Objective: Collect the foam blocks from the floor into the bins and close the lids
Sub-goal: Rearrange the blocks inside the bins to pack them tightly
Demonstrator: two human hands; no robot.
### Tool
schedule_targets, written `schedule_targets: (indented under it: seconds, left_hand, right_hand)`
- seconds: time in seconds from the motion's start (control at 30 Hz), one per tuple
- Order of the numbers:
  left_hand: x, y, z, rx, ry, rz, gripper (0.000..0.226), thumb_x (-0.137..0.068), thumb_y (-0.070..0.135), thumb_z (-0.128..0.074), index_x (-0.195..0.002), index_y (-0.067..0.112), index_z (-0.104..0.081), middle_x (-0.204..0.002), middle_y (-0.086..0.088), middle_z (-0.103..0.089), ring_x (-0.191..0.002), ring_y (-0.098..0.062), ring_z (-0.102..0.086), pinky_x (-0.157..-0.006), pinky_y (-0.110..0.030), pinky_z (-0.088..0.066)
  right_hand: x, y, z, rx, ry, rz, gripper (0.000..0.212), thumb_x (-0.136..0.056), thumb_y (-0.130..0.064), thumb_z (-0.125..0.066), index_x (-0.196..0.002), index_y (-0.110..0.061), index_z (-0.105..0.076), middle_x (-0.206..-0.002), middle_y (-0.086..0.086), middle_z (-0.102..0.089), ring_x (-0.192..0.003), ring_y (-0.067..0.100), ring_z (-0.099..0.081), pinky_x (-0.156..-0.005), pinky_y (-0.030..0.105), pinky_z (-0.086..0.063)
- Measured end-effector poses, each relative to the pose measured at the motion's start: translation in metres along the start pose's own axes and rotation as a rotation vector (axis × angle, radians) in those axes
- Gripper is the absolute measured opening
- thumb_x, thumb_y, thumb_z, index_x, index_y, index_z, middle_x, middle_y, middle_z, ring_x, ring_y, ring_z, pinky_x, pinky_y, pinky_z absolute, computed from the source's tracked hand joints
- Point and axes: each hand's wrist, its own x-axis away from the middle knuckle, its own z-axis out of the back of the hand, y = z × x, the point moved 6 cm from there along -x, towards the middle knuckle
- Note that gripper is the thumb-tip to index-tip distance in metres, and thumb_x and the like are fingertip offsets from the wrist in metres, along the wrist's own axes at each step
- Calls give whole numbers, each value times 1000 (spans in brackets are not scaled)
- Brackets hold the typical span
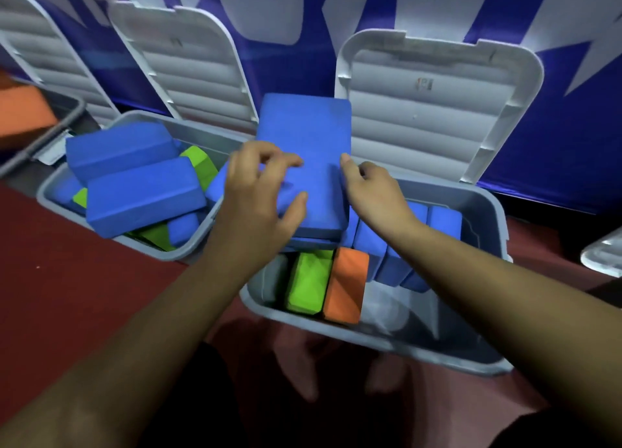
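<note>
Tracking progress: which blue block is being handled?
The flat blue block above the right bin; left hand and right hand grip it, others lie in bins.

Perhaps a gym: foam blocks (144, 191), wall banner (296, 16)

Flat block (304, 151), centre: plain royal blue.
Left bin (43, 195), 9 o'clock: pale grey; contents, blue blocks (141, 191) and lime-green blocks (198, 161).
Right bin (486, 208), 4 o'clock: pale grey; contents, one green block (308, 281), one orange block (346, 284), a blue row (444, 222).
Right lid (420, 117), 1 o'clock: off-white, ribbed in horizontal bands.
Backdrop (296, 70), 12 o'clock: deep blue with white lettering.
Floor (67, 262), 8 o'clock: dark red.
</note>
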Motion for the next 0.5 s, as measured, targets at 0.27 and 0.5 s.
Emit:
schedule_targets:
  seconds: [0.27, 0.5]
  left_hand:
    - [3, -41, -42, 252, -101, 643, 80, -88, 52, -61, -148, 8, -29, -146, -13, -45, -135, -28, -43, -109, -39, -37]
    - [-34, 40, -70, 805, -56, 867, 82, -75, 73, -59, -124, 10, -42, -123, -5, -61, -109, -24, -62, -92, -43, -53]
  right_hand:
    - [17, -24, 14, -317, -28, 136, 26, -89, -39, -59, -112, -29, -66, -105, -10, -70, -94, 2, -67, -81, 23, -54]
    - [31, -43, 117, -220, 329, 346, 45, -81, -48, -69, -120, -29, -57, -120, -4, -61, -112, 6, -57, -97, 30, -49]
